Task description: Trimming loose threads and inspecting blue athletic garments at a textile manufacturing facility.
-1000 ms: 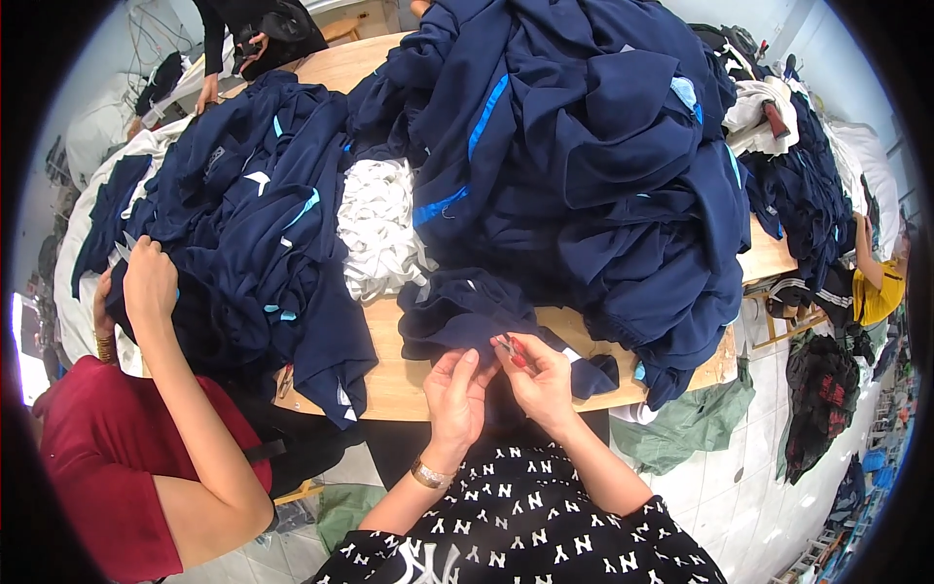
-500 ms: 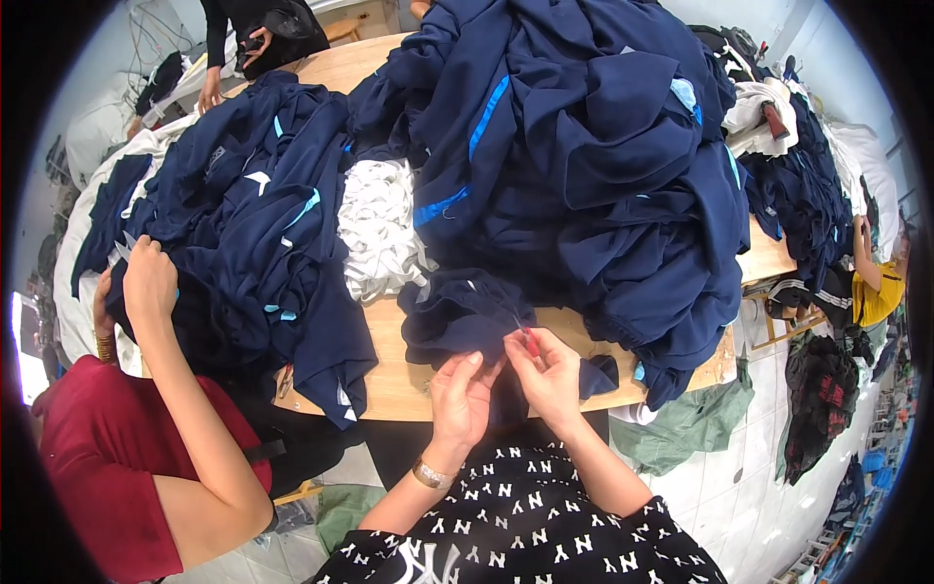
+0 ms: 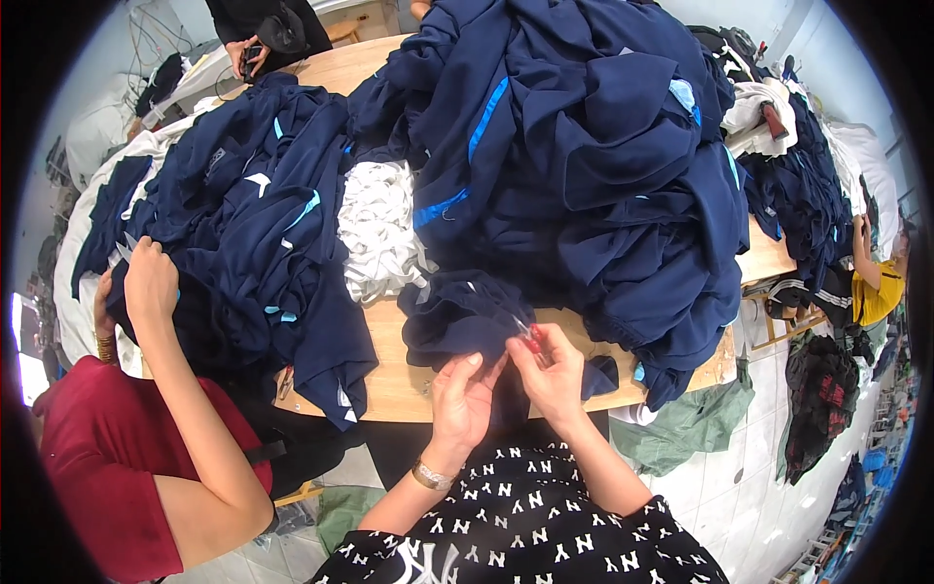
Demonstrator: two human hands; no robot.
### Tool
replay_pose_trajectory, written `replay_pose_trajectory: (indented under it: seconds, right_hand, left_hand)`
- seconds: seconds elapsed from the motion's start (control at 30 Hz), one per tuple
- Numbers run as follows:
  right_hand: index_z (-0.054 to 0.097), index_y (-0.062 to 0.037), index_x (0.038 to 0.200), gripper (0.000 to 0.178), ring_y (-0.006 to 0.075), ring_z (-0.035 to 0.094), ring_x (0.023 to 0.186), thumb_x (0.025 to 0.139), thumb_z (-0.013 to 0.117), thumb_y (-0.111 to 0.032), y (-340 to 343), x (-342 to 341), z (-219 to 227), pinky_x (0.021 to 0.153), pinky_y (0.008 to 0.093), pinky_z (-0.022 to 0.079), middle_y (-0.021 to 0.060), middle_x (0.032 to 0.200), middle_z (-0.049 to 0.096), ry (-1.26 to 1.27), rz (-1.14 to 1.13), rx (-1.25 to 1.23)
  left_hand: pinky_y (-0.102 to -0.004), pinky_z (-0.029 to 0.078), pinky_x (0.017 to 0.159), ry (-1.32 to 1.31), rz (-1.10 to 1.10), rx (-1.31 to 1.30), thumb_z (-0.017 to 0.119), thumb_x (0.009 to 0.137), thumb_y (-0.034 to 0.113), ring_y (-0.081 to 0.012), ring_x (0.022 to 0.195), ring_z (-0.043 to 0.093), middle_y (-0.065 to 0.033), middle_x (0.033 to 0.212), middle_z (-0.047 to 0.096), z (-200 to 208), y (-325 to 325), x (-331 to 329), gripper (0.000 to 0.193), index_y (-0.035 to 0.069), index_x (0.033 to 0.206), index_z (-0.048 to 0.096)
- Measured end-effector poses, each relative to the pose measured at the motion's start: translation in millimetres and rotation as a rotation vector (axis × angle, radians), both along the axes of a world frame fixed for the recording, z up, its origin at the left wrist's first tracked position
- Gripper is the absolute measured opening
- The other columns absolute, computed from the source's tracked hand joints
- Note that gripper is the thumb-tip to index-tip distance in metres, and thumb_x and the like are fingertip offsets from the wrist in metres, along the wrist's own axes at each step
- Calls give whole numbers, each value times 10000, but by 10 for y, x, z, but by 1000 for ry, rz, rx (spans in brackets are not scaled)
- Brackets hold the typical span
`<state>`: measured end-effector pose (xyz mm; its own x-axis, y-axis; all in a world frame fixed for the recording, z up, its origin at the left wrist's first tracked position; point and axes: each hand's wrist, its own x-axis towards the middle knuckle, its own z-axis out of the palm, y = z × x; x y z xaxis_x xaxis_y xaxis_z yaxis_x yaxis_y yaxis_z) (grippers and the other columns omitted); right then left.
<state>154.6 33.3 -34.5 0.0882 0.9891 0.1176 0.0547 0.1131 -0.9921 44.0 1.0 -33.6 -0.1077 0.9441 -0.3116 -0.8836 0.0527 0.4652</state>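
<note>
At the table's near edge my left hand pinches a navy garment, its fingers closed on the cloth. My right hand is wrapped round small red-handled thread snips, whose metal tips point up and left over the same cloth. Part of the garment hangs down between my hands, and my fingers hide some of the snips. Just beyond the garment lies a heap of white fabric strips.
A big pile of navy garments covers the far and right part of the wooden table. On the left, a co-worker in a red top handles scissors beside another navy pile. Green cloth lies on the floor.
My right hand has turned and shifted slightly right, so more of the red snips shows. At the far left, a person's hands have come together round a dark object.
</note>
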Motion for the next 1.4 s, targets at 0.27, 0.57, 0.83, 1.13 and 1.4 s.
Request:
replay_pose_trajectory:
  seconds: [0.27, 0.57, 0.83, 1.13, 1.4]
  right_hand:
    - [556, -38, 723, 279, 221, 538, 454, 735, 741, -247, -98, 142, -74, 418, 291, 395, 63, 574, 529, -537, 85, 341]
    - [559, -63, 701, 297, 205, 531, 442, 701, 753, -288, -77, 75, -61, 408, 286, 398, 40, 601, 535, -656, 46, 459]
    - [557, -63, 692, 294, 208, 527, 435, 702, 752, -282, -63, 80, -35, 404, 290, 394, 45, 594, 532, -710, 52, 481]
    - [549, -19, 770, 220, 139, 520, 490, 772, 718, -160, -134, 85, -41, 450, 245, 388, 55, 600, 541, -349, 39, 169]
    - [575, 24, 971, 148, 46, 558, 732, 833, 616, -11, -134, 23, -77, 645, 189, 446, 15, 828, 632, 9, 121, -76]
  left_hand:
    - [-366, 469, 890, -149, -32, -106, 551, 859, 63, -189, 916, 600, -65, 934, 645, -88, 12, -76, 99, 25, 915, 623]
    - [-308, 448, 846, -180, -50, -91, 562, 856, 82, -168, 901, 598, -50, 922, 650, -74, -20, -61, 83, 53, 889, 633]
    - [-323, 438, 870, -145, -37, -40, 548, 858, 73, -172, 928, 590, -58, 945, 650, -94, -32, -50, 104, 49, 904, 639]
    - [-330, 490, 879, -142, -34, -71, 548, 876, 112, -163, 967, 571, -36, 1009, 606, -25, -3, -43, 123, 51, 975, 589]
    - [-337, 493, 876, -51, -5, -18, 539, 873, 60, -169, 968, 584, -56, 1015, 606, -55, 12, 6, 133, 39, 1002, 569]
